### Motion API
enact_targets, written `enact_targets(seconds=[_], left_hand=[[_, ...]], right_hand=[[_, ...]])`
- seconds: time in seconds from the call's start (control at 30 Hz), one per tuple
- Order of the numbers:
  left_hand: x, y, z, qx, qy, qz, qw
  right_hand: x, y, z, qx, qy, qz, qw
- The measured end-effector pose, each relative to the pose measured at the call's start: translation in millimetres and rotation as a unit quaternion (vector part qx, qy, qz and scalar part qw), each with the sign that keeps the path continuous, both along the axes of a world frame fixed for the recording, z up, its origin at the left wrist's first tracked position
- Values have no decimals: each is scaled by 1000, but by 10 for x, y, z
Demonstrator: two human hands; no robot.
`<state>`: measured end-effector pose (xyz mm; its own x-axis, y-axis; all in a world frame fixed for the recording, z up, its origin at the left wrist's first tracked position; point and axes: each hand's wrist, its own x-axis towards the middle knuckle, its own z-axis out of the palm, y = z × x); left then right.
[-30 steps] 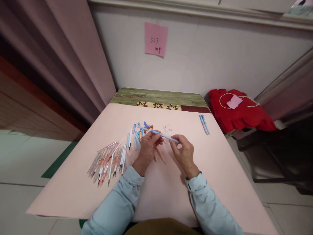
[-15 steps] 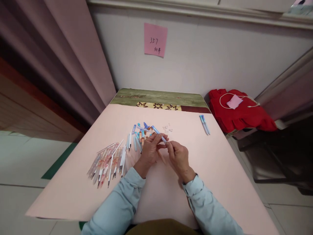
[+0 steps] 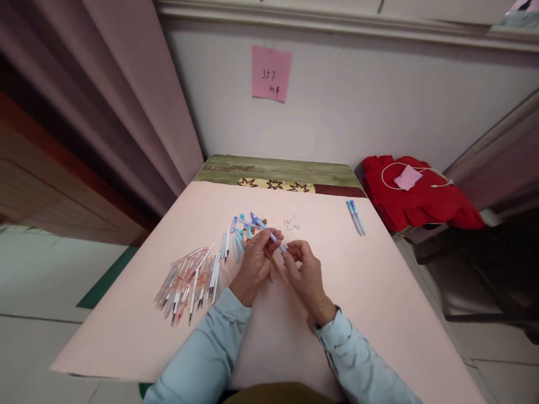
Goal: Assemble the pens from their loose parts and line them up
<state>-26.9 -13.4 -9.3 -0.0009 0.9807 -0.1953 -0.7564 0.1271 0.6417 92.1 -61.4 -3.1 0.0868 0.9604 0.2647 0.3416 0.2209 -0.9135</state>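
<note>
A light-blue pen point(image 3: 274, 238) slants between my two hands over the pink table covering. My left hand point(image 3: 256, 258) is closed around its barrel with thumb and fingers. The thumb of my right hand point(image 3: 306, 276) lies against the pen's lower tip, with the other fingers curled round it. Just beyond my left hand lie loose pen parts: blue barrels point(image 3: 234, 224), brown and blue small pieces and caps. Several tiny metal springs point(image 3: 290, 223) are scattered to the right of these. My left hand partly hides the parts behind it.
A pile of clear pen barrels and white refills point(image 3: 185, 283) lies to the left. Two blue pens point(image 3: 356, 217) rest side by side at the right edge. A red cloth point(image 3: 421, 196) with a cable is beyond the table's right side; a pink note point(image 3: 272, 73) hangs on the wall.
A dark-blue piece now shows at the pen's upper end. My right-hand fingers have loosened and spread a little at the tip. The view has shifted slightly.
</note>
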Motion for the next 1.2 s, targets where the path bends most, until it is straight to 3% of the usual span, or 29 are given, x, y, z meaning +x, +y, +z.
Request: enact_targets(seconds=[0.13, 0.33, 0.47, 0.63, 0.9, 1.2], left_hand=[[-30, 31, -23, 8, -9, 26, 1000], [11, -31, 20, -8, 0, -7, 1000], [25, -60, 35, -16, 4, -39, 999], [22, -55, 22, 5, 6, -21, 1000], [-36, 18, -11, 14, 7, 14, 1000], [-2, -53, 29, -16, 3, -14, 1000]], right_hand=[[-4, -4, -21, 37, -35, -31, 998], [36, -9, -47, 48, -97, -87, 990], [57, 0, -90, 4, -62, -69, 996], [66, 13, -107, -41, -10, -30, 999], [29, 3, -6, 41, -41, -56, 997], [34, -17, -76, -12, -12, -38, 999]])
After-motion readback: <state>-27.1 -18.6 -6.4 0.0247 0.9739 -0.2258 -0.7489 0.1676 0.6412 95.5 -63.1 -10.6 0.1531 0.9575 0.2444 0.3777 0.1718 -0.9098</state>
